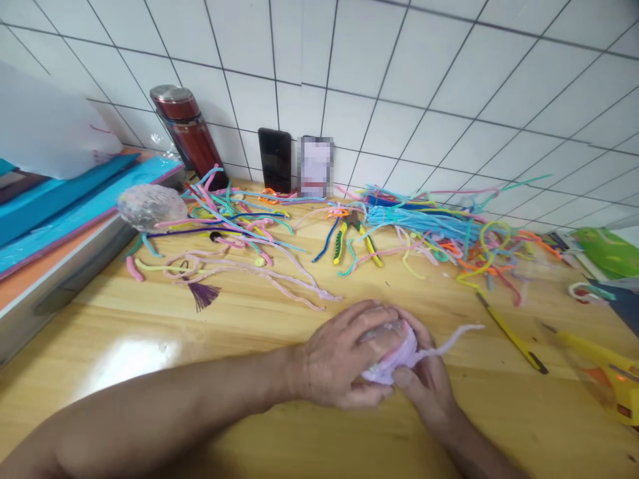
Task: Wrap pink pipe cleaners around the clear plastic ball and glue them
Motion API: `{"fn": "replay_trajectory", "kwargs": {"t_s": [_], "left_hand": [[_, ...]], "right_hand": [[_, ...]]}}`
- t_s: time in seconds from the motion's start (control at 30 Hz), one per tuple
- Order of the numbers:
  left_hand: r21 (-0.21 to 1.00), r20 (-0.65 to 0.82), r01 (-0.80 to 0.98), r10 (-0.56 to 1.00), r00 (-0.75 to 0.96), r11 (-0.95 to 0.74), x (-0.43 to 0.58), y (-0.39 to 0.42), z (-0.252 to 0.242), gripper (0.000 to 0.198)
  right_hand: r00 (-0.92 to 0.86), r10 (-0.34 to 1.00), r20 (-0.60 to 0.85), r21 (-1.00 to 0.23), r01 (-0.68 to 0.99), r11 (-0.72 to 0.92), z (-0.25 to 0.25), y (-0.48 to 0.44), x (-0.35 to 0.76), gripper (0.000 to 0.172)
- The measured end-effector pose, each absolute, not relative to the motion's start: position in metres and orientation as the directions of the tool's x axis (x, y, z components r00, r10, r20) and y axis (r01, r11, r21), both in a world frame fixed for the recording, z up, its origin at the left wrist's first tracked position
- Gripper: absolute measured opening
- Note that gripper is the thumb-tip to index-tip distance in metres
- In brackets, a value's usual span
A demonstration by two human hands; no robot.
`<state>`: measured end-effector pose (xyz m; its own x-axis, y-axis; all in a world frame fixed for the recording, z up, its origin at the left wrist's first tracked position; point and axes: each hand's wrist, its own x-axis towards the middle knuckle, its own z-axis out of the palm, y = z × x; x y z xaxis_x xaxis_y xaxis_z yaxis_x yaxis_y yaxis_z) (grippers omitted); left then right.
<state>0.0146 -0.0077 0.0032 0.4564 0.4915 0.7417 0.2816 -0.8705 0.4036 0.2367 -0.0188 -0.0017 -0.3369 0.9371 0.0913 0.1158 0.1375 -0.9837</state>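
Our left hand and right hand gripped a round, lilac, fuzzy-strand bundle at five o'clock in view.
We judged it light, squashable, best cupped at nine and three.

Pale rectangular tiles, divided by dark grout lines, cover the wall rising beyond the left grip, the grid running at a sharp slant far to the grip's right. At its foot, the wall meets the back of a honey-toned wooden desk, whose glossy, visibly grained surface spreads to both sides of the grip. Light glares off the wood in a white patch to the grip's left, while a dimmer, soft-edged shade darkens the surface on its near side. Cooler, softer light falls across the tiles beyond.
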Motion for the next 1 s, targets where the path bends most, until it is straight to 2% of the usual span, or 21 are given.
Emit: {"fn": "replay_trajectory", "kwargs": {"t_s": [0.1,0.3,0.53,0.87,1.0], "left_hand": [[0.406,0.747,0.284,0.494,0.444,-0.869,0.015,-0.008,0.002,0.073],[0.431,0.718,0.308,0.529,0.452,-0.848,0.013,-0.008,0.001,0.074],[0.446,0.693,0.318,0.548,0.470,-0.837,0.011,-0.008,0.001,0.076],[0.446,0.703,0.324,0.550,0.450,-0.834,0.012,-0.008,-0.001,0.078],[0.425,0.728,0.329,0.535,0.429,-0.843,0.012,-0.008,0.001,0.073]], "right_hand": [[-0.322,0.938,0.124,-0.977,0.125,0.172,-0.002,-0.018,0.236,0.079],[-0.284,0.946,0.159,-0.971,0.130,0.202,-0.002,-0.016,0.232,0.077],[-0.168,0.968,0.185,-0.972,0.115,0.206,0.010,-0.013,0.230,0.061],[-0.193,0.965,0.176,-0.970,0.134,0.204,0.015,-0.010,0.229,0.050],[-0.177,0.963,0.202,-0.952,0.195,0.235,0.020,-0.008,0.232,0.048]]}}
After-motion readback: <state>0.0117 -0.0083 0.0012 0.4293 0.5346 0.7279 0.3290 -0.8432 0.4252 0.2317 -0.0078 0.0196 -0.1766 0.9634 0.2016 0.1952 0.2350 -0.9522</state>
